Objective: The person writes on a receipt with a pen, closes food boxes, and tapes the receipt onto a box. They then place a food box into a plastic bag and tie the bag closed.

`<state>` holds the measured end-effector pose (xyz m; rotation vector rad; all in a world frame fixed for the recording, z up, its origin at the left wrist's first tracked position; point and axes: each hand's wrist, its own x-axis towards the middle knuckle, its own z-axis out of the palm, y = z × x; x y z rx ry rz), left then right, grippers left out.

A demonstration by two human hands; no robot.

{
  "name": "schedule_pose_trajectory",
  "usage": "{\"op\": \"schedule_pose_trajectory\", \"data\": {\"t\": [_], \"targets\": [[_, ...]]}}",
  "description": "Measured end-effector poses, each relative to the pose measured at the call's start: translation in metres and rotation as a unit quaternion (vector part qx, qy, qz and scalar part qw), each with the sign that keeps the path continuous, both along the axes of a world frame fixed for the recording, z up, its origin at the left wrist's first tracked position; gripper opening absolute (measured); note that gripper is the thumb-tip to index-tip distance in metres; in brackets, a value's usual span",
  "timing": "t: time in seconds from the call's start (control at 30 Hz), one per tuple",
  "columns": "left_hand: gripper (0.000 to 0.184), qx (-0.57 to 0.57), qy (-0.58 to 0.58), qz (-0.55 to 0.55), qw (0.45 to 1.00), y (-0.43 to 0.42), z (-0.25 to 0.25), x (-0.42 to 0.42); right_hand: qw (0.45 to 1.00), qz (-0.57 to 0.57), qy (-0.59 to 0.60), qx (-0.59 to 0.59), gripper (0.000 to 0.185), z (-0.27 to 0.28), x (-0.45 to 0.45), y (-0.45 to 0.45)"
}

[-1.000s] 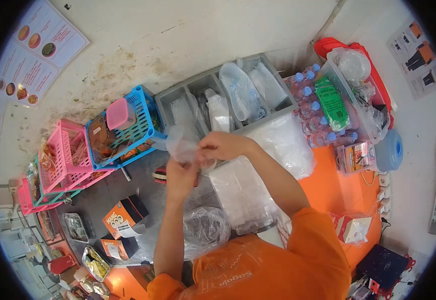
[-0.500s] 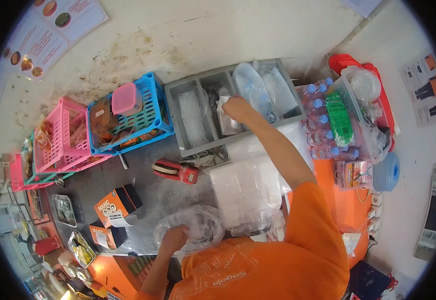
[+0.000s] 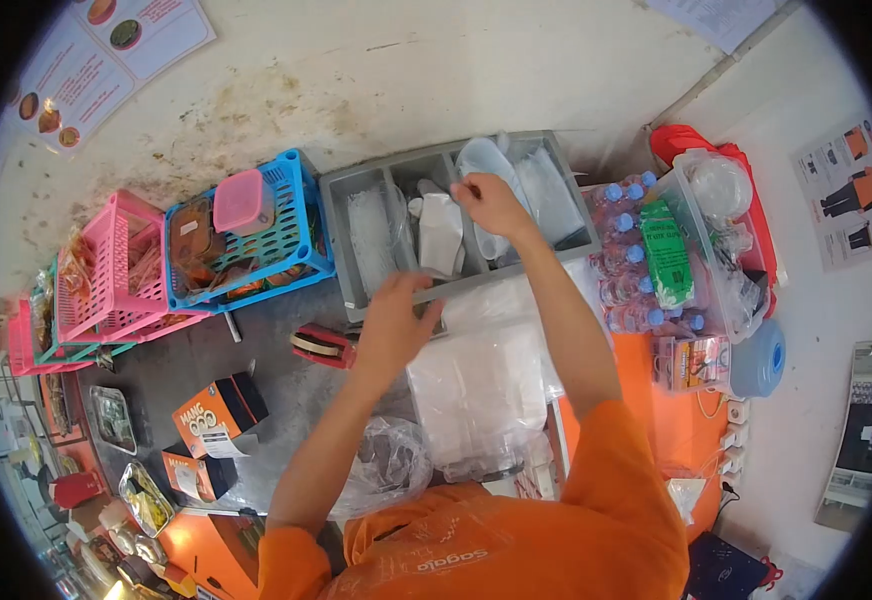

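Note:
A grey divided tray stands against the wall with plastic-wrapped items in its compartments. Over its middle divider, my right hand is closed, the fingers pressed together; what they hold, if anything, is hidden. Just left of it, a white packet lies in a middle compartment, and a clear plastic bag is in the one to the right. My left hand has its fingers spread at the tray's front edge, holding nothing. A crumpled clear plastic bag lies on the counter below my left forearm.
Left of the tray are a blue basket and pink baskets. A red tape dispenser and printed boxes sit on the counter. Flat clear bags lie in front, with water bottles to the right.
My left hand has left the crumpled plastic bag and moved up to the tray's front edge. My right hand has shifted slightly right, off the white packet, which now shows more fully.

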<state>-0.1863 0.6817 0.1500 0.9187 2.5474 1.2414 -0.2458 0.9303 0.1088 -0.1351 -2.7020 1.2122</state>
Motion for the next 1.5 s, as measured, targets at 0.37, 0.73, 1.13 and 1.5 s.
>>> {"op": "schedule_pose_trajectory", "data": {"t": [0.37, 0.73, 1.13, 1.5], "targets": [[0.023, -0.305, 0.336, -0.079, 0.888, 0.102, -0.152, -0.09, 0.848, -0.279, 0.066, -0.445, 0.033, -0.009, 0.116, -0.019], [0.012, 0.068, -0.035, 0.036, 0.996, 0.058, -0.092, -0.088, 0.916, -0.27, 0.102, -0.28, 0.023, -0.046, 0.088, -0.048], [0.016, 0.251, -0.258, 0.127, 0.924, 0.01, -0.103, -0.087, 0.977, -0.191, -0.011, -0.096, 0.034, -0.07, 0.049, -0.068], [0.013, 0.172, -0.224, 0.099, 0.954, -0.019, -0.073, -0.081, 0.975, -0.031, -0.007, -0.221, 0.027, -0.022, 0.031, -0.104]]}}
